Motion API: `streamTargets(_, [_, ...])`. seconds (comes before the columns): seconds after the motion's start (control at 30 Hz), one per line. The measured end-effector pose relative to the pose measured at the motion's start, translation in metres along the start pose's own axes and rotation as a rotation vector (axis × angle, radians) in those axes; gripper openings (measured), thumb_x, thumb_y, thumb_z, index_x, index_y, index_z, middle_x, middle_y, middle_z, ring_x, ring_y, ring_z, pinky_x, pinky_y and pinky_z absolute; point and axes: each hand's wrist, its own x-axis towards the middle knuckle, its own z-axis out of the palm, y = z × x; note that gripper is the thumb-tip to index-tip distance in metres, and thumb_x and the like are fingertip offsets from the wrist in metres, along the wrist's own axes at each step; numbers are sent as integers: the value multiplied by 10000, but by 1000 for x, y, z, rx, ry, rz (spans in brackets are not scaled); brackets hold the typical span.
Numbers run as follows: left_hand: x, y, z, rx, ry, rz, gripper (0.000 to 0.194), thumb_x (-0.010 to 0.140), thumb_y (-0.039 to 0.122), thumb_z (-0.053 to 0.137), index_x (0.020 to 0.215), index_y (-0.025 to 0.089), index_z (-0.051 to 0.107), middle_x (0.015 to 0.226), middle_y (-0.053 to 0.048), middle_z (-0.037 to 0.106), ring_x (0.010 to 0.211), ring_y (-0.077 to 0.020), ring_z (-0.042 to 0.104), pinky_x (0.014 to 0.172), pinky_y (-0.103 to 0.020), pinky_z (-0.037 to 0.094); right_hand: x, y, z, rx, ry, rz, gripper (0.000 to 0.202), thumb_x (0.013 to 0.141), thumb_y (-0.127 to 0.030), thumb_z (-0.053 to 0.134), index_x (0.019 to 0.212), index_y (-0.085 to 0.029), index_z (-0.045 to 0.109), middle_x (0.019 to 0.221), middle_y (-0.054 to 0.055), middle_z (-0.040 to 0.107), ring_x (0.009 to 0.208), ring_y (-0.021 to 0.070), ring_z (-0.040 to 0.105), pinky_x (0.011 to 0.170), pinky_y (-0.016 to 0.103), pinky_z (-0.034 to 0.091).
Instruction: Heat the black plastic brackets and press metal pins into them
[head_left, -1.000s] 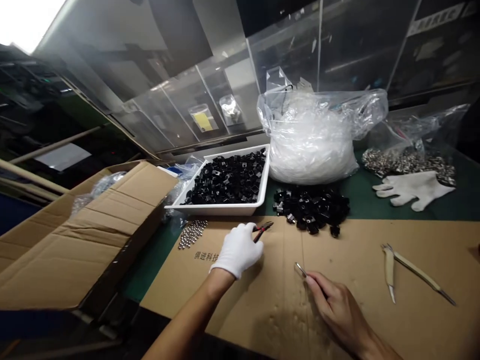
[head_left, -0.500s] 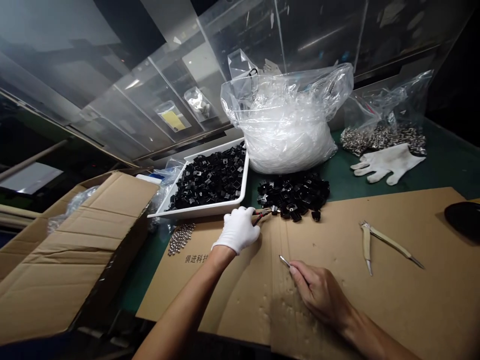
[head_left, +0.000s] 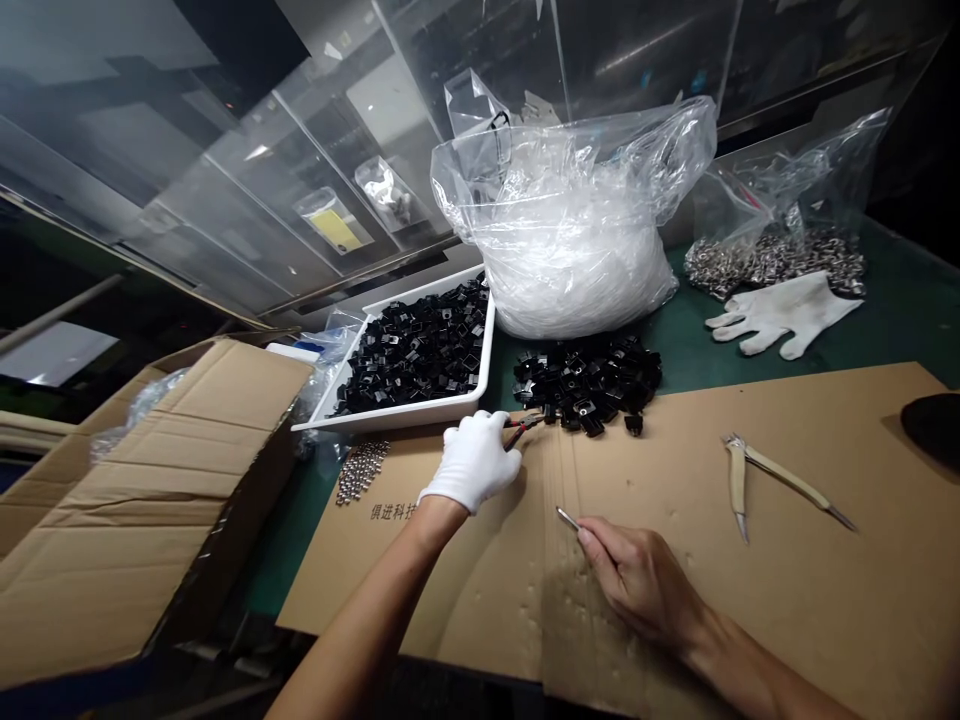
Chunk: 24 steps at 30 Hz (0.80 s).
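My left hand (head_left: 471, 462), in a white glove, is closed around pliers (head_left: 523, 428) with red and black handles. The jaws point right, at the near edge of a loose pile of small black parts (head_left: 589, 385); whether they grip a part is too small to tell. Lower down, my bare right hand (head_left: 637, 580) has its fingers closed on a slim metal tool (head_left: 568, 517). Only the tool's silvery front end shows past the thumb, above the cardboard sheet (head_left: 660, 480), and the rest is hidden in the hand.
Left of the pile stands a white tray (head_left: 486, 375) full of black parts, with small metal pieces (head_left: 362, 472) before it. Behind are a large plastic bag (head_left: 574, 250) and a bag of metal parts (head_left: 776, 262). A glove (head_left: 787, 312), pale-handled pliers (head_left: 784, 480) and an open carton (head_left: 150, 500) lie around.
The view has shifted a little, so the bags and glove sit higher in the picture. Both hands keep nearly the same place and hold the same tools.
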Motion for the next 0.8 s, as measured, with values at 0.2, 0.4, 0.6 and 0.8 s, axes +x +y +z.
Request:
streamTargets(0.2, [2,5,0,9,-9,7,405,836,372,610,1218,248,662,1145,-121,691,1076,-356,640,891,-475,463,1,0,-1,-11,-2,-4,333,1088,-302,375,1130,-207,691,782,8,695,702,165,664,660,287,378])
streamTargets(0.4, [4,10,0,-24,-19,12,355,825,365,622,1144,229,697,1104,-136,702,1047,-369,660,874,-470,484,1,0,-1,-34,7,-13,321,1082,-289,378,1052,-203,686,767,13,692,700,170,665,659,289,380])
streamTargets(0.6, [7,11,15,-191,-29,-15,228,844,320,622,1028,227,720,1015,-115,741,947,-296,703,818,-360,496,2,1,0,-59,21,-33,312,1080,-282,377,1018,-213,674,756,7,691,680,164,659,650,283,389])
streamTargets(0.8, [-7,2,22,-373,-7,-54,211,876,254,568,1009,210,725,941,-73,775,859,-226,710,776,-293,501,1,0,0,-129,64,-66,296,1079,-262,386,1059,-218,678,795,1,696,698,153,662,667,274,435])
